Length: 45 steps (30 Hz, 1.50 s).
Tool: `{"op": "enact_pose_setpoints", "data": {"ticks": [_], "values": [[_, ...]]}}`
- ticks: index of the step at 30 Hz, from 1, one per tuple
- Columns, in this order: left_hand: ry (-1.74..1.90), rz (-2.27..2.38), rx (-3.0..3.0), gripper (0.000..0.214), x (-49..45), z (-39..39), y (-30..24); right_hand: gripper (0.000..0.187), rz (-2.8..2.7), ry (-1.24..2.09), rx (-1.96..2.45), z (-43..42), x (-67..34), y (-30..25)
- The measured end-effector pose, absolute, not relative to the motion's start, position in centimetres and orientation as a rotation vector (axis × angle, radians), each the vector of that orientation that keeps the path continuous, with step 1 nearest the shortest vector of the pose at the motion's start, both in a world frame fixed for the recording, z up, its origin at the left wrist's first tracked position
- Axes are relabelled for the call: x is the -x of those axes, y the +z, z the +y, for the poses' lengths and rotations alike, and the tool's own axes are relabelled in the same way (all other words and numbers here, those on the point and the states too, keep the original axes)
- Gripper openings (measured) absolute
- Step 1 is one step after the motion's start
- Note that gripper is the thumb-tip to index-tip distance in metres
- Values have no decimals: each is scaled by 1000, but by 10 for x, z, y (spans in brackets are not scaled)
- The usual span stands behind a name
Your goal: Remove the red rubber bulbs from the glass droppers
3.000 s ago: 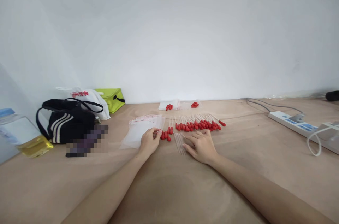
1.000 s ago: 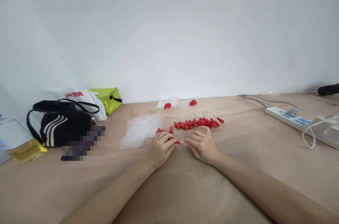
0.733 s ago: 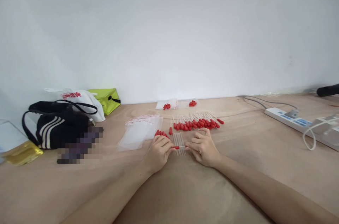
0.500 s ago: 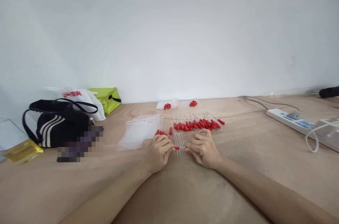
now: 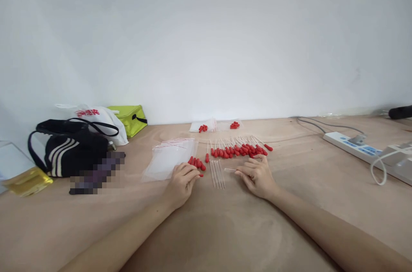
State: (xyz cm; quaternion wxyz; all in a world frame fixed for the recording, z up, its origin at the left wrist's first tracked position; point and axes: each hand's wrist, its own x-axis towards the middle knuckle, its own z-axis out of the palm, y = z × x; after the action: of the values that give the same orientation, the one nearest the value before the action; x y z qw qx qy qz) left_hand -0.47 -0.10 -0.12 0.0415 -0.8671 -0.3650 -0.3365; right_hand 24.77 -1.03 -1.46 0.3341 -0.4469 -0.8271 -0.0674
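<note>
My left hand (image 5: 183, 182) is closed, a small red rubber dropper bulb (image 5: 201, 175) poking out from its fingertips. In my right hand (image 5: 258, 176) the fingers pinch one end of a clear dropper tube (image 5: 229, 170), whose free end points left. Between the hands, several bare clear tubes (image 5: 217, 175) lie side by side on the table. Just beyond my left hand are loose red bulbs (image 5: 197, 163). Farther back lies a row of droppers (image 5: 238, 150), red bulbs toward me and clear stems away.
Flat plastic zip bags (image 5: 170, 156) lie on the wooden table (image 5: 206, 229) at left. Near the wall, more bags (image 5: 210, 124) hold red bulbs. A black bag (image 5: 77, 152), white bag (image 5: 112, 124) and green bag (image 5: 130, 118) stand far left. At right is a power strip (image 5: 350, 145) with cables.
My hands have moved apart. The red bulb, earlier in line with and touching the clear tube, has gone left with my left hand; the tube has shifted right and slightly away from me.
</note>
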Motion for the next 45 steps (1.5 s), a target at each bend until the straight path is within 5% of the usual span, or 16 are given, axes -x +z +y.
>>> {"op": "enact_pose_setpoints", "data": {"ticks": [7,15,33,45], "values": [[-1293,-1473,2428,27,16,11,1,28,-2080,-121,1328,-4,-242,-14],[-979,-1962,2421,21,20,48,15,17,-2016,-130,1493,-3,-218,-12],[-418,-2161,2335,30,-46,78,25,44,-1764,339,1557,-9,-221,-6],[-755,-1817,2389,14,-20,30,29,34,-1644,226,1225,0,-222,-21]]}}
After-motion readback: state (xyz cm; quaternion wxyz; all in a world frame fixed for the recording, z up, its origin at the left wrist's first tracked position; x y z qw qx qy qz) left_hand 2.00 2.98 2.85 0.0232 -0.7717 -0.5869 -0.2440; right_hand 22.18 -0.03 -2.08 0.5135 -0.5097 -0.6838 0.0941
